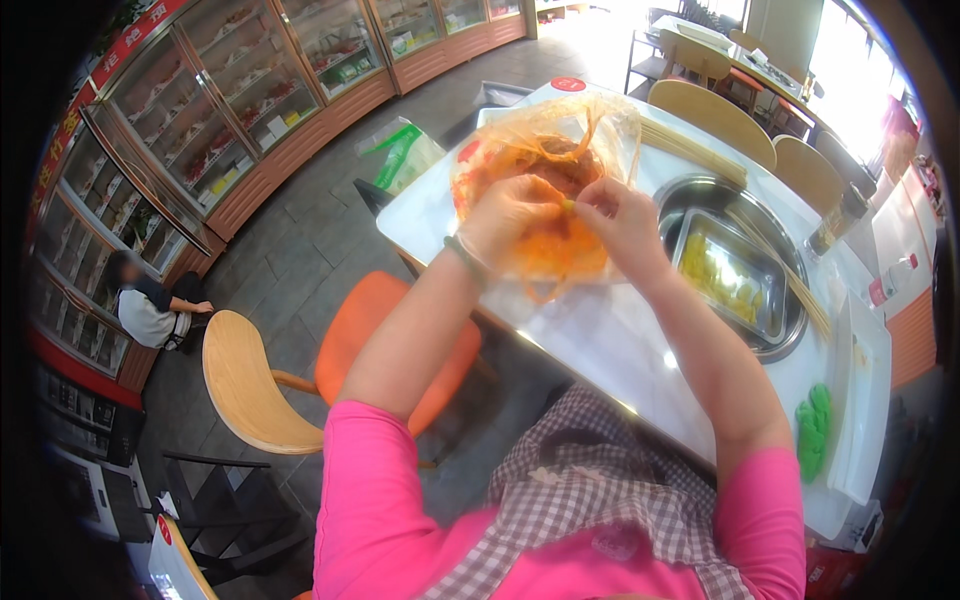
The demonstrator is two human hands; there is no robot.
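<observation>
Head view showed lettered red signs (135, 38); your left hand (508, 214) and right hand (622, 222) pinched a yellow piece (569, 206) over a bag (621, 125).

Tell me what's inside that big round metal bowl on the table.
The bowl holds a rectangular metal tray of yellow-green pieces; thin sticks lie across it. The tray covers the bowl's bottom beneath it, so I can't tell what's there.

A small yellow piece (569, 206), pinched, shows over the middle of the plastic bag (617, 130); the bag lies crumpled and translucent, its contents (548, 247) orange-red, browner toward the far side.
</observation>
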